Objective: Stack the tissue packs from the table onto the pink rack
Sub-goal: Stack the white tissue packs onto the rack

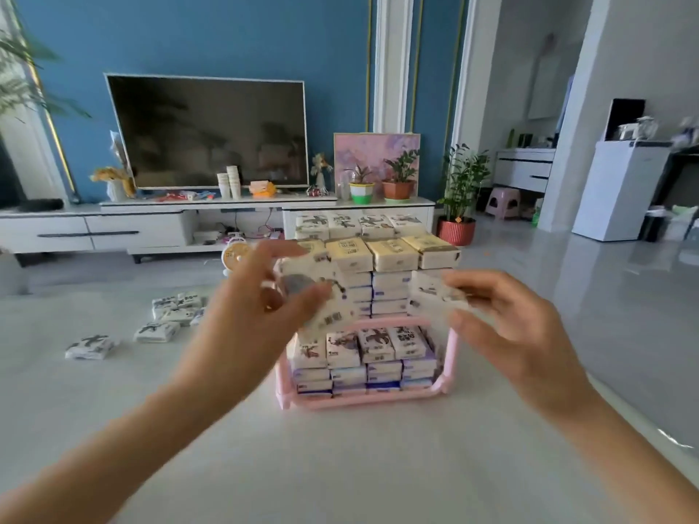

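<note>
Your single view comes from your head, facing forward and a little down across the table [378,467], near its front edge, with the pink rack [363,402] centred and the television [212,134] beyond.

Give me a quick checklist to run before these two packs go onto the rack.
1. Left hand has a firm hold: ok, its fingers grip a tissue pack.
2. Right hand has a hold: ok, it pinches a second pack by its edge.
3. Pink rack stands upright on the table: ok.
4. Free slot on the upper tier: cannot tell, the hands and held packs hide much of it.
5. Table cleared of packs: not ok, loose packs lie at the far left.
</note>
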Demonstrator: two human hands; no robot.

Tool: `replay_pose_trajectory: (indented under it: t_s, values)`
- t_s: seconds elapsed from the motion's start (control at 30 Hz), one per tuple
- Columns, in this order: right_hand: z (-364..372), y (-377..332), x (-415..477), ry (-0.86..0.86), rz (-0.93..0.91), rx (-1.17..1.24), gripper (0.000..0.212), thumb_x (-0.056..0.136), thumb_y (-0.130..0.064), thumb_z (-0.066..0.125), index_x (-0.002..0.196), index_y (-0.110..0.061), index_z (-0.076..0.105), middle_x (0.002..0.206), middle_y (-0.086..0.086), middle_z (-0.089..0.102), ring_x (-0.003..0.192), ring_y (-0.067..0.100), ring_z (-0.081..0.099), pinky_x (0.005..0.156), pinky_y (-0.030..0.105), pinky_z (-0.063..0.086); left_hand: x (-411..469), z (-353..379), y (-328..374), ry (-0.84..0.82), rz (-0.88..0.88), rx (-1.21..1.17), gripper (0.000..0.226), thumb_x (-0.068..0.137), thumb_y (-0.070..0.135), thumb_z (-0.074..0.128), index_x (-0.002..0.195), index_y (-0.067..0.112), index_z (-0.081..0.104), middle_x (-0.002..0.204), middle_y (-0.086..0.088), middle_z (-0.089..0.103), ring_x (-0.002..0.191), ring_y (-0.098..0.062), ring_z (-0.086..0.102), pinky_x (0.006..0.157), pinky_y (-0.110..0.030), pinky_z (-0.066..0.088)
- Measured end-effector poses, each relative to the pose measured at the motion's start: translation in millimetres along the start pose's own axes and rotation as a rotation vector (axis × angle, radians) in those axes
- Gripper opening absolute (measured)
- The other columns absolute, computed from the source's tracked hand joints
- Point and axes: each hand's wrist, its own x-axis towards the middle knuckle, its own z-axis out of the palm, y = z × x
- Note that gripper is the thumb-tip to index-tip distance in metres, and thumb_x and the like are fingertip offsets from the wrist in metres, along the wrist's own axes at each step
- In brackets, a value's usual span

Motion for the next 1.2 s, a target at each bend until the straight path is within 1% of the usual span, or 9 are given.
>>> replay_pose_trajectory:
  t_s: [0.2,0.37,0.43,0.5,0.6,0.7,0.8,0.97,1.2]
  values:
    - [34.1,2.4,104.5,-0.097,-0.087,-0.212,0.038,0.072,-0.041,0.066,0.107,-0.028,0.058,0.108,-0.015,0.059,0.097,-0.003,0.056,0.080,0.009,0.042,102.5,-21.9,-10.8,0.054,-0.158,0.092,0.033,0.091,0.030,0.054,0.121,0.018,0.056,0.093,-0.005,0.065,0.087,-0.021,0.064,0.085,-0.041,0.053]
    - [48.7,21.6,133.1,-0.236,-0.047,-0.373,0.038,0.079,-0.034,0.065,0.115,-0.027,0.056,0.118,-0.010,0.056,0.108,0.002,0.051,0.087,0.017,0.042,131.8,1.1,-45.1,0.061,-0.231,0.200,0.037,0.095,0.030,0.047,0.098,-0.003,0.063,0.082,-0.019,0.060,0.072,-0.026,0.057,0.072,-0.033,0.049]
    - [50.8,28.0,134.9,-0.294,-0.036,-0.430,0.036,0.086,-0.028,0.061,0.121,-0.027,0.054,0.127,-0.011,0.053,0.118,0.004,0.047,0.097,0.020,0.038,134.2,11.1,-54.7,0.128,-0.203,0.315,0.032,0.095,0.028,0.047,0.084,0.004,0.065,0.084,-0.017,0.061,0.090,-0.035,0.058,0.089,-0.042,0.048]
    - [51.4,30.7,131.2,-0.351,-0.018,-0.461,0.038,0.090,-0.026,0.056,0.127,-0.028,0.051,0.136,-0.015,0.046,0.127,0.002,0.039,0.102,0.019,0.030,132.6,17.5,-55.3,0.138,-0.189,0.299,0.040,0.097,0.026,0.040,0.062,0.010,0.051,0.067,-0.008,0.051,0.079,-0.030,0.050,0.092,-0.044,0.046]
    - [42.5,29.0,122.7,-0.373,-0.005,-0.462,0.045,0.092,-0.034,0.053,0.135,-0.030,0.042,0.142,-0.019,0.037,0.134,-0.001,0.026,0.109,0.023,0.023,129.4,23.4,-54.0,0.143,-0.233,0.120,0.046,0.100,0.035,0.030,0.105,0.001,0.060,0.105,-0.020,0.061,0.100,-0.031,0.057,0.096,-0.041,0.041]
    - [19.5,32.1,117.0,-0.034,0.078,-0.343,0.040,0.094,-0.030,0.048,0.134,-0.028,0.043,0.134,-0.020,0.040,0.122,-0.002,0.033,0.098,0.022,0.027,115.0,29.0,-56.6,0.154,-0.287,-0.071,0.063,0.096,0.051,0.025,0.146,0.013,0.024,0.149,-0.007,0.033,0.137,-0.024,0.031,0.112,-0.044,0.025]
    - [5.4,48.4,116.4,0.211,0.220,-0.357,0.037,0.099,-0.026,0.038,0.135,-0.018,0.044,0.140,-0.003,0.045,0.128,0.012,0.039,0.100,0.027,0.029,107.1,36.4,-59.2,0.119,-0.311,-0.159,0.067,0.094,0.057,0.020,0.150,0.019,0.013,0.154,-0.003,0.022,0.141,-0.023,0.021,0.113,-0.043,0.019]
    - [18.9,67.2,120.2,0.038,0.397,-0.436,0.055,0.099,-0.045,0.022,0.144,-0.013,0.027,0.149,0.005,0.035,0.135,0.022,0.035,0.111,0.039,0.029,114.7,43.1,-53.9,0.117,-0.370,-0.139,0.066,0.096,0.054,0.017,0.148,0.015,0.020,0.152,-0.008,0.028,0.139,-0.027,0.026,0.110,-0.043,0.023]
    - [13.6,60.4,118.3,0.050,0.324,-0.468,0.054,0.099,-0.038,0.034,0.147,-0.018,0.020,0.153,0.001,0.025,0.140,0.020,0.026,0.111,0.035,0.024,113.8,32.2,-52.1,0.019,-0.394,-0.193,0.075,0.090,0.063,0.023,0.149,0.018,0.016,0.154,-0.006,0.023,0.140,-0.027,0.023,0.112,-0.045,0.019]
